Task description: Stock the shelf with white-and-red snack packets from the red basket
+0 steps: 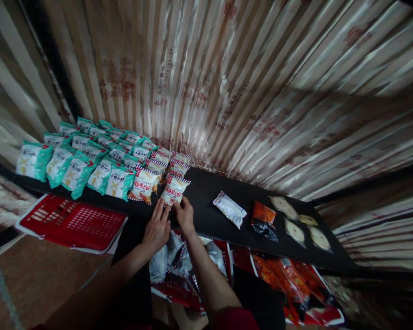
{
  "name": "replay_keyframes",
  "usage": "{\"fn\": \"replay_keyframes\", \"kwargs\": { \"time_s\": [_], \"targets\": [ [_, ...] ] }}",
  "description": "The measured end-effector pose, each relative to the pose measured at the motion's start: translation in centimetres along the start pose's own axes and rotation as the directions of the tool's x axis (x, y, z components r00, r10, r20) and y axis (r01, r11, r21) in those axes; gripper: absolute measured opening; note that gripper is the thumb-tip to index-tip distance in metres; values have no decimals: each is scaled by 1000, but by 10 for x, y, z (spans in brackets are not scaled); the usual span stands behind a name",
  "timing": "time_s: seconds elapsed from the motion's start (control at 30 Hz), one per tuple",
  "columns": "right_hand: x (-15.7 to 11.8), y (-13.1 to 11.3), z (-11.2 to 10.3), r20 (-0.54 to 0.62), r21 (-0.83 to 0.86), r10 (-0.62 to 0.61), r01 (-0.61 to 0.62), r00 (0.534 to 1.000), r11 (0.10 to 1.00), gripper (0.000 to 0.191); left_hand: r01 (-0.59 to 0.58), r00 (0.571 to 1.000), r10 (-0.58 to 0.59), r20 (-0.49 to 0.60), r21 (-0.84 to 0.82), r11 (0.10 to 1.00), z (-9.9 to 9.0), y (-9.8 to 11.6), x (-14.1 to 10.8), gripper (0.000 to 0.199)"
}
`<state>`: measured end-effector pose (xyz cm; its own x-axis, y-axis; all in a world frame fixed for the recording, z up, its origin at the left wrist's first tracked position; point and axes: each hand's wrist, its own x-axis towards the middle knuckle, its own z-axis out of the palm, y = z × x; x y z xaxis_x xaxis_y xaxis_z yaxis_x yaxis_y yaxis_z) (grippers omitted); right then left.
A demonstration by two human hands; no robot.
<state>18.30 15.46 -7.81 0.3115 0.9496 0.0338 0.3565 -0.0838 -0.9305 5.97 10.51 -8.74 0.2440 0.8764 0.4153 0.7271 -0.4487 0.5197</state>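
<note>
Both hands meet at the lower edge of a white snack bag with red print (174, 189), the front one of a short column on the black shelf (206, 181). My left hand (157, 228) has its fingers stretched out against the bag's lower left corner. With thumb and fingers closed together, my right hand (184, 214) pinches the lower right part of that bag. Just left of it stands another white and red bag (142, 184), with more behind. Rows of teal and white bags (77, 173) fill the left part of the shelf.
On the shelf to the right lie a silver-white packet (230, 208), an orange and black packet (263, 217) and several pale flat packets (284, 207). Below are red baskets (79, 222), one with silver bags (179, 256), another with orange bags (289, 279). A striped sheet (206, 82) hangs behind.
</note>
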Motion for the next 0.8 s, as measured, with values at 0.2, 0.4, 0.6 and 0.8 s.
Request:
{"fn": "replay_keyframes", "kwargs": {
  "time_s": [0.2,0.4,0.6,0.8],
  "targets": [
    [6,-4,7,15,16,1,-1,1000,1000,36,-13,999,13,-30,1,1000,2,-6,6,50],
    [9,-8,10,41,29,-16,15,999,999,36,-9,999,8,-48,-6,1000,2,-9,10,51],
    [13,-7,15,5,-5,-31,31,999,999,33,-10,999,10,-48,5,1000,0,-12,14,48],
    [16,-2,18,-15,-40,-37,37,999,999,33,-18,999,19,-37,18,1000,0,-16,17,47]
  ]
}}
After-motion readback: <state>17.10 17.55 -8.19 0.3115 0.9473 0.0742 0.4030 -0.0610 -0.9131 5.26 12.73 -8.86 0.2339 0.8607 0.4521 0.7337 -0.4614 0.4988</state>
